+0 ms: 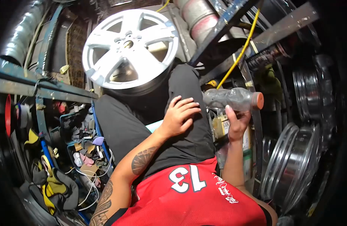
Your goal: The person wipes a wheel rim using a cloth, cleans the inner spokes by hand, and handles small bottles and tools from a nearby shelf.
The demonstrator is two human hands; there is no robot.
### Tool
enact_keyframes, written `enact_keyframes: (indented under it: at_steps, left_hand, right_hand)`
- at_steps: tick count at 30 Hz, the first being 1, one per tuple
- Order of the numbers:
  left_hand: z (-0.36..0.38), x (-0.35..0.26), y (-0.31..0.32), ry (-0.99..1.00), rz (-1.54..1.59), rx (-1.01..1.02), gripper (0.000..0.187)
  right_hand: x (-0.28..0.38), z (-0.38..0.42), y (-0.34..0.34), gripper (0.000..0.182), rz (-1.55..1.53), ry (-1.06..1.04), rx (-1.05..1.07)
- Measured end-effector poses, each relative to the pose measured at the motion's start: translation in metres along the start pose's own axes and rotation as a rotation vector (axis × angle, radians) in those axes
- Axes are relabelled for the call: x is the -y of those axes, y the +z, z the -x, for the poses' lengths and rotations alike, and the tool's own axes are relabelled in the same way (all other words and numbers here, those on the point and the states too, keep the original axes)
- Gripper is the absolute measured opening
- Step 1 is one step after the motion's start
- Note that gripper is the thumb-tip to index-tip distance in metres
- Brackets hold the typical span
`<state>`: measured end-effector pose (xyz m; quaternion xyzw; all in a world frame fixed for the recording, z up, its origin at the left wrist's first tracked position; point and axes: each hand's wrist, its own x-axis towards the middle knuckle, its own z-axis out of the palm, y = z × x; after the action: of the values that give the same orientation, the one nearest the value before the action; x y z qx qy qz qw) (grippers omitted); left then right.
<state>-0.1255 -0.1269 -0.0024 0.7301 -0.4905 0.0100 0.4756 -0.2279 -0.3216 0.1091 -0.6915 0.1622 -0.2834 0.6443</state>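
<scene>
A clear plastic bottle with an orange cap lies almost level at the right of my right thigh. My right hand grips it from below near the cap end, thumb up along its side. My left hand rests on my right thigh with its fingers apart, holding nothing. In front of my knees a silver five-spoke wheel rim sits tilted, its face toward me; neither hand touches it.
At left, blue bins hold scraps beside a metal frame. A grey-and-yellow respirator-like item lies lower left. More wheel rims stand at right. A yellow hose runs past a slanted metal bar.
</scene>
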Motion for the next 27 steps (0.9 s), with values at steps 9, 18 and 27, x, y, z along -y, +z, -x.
enact_keyframes:
  at_steps: [9, 18, 27]
  left_hand:
    - [0.011, -0.008, 0.008, -0.217, 0.198, -0.533, 0.088]
    - [0.030, 0.033, -0.047, -0.519, 0.169, -0.247, 0.077]
    - [0.042, 0.101, -0.015, -0.968, 0.122, 0.188, 0.068]
  right_hand:
    - [-0.015, 0.004, 0.061, 0.049, 0.265, 0.096, 0.401]
    - [-0.020, -0.004, 0.097, 0.040, 0.407, 0.188, 0.577]
    - [-0.083, -0.040, 0.061, 0.032, 0.238, 0.059, 0.257]
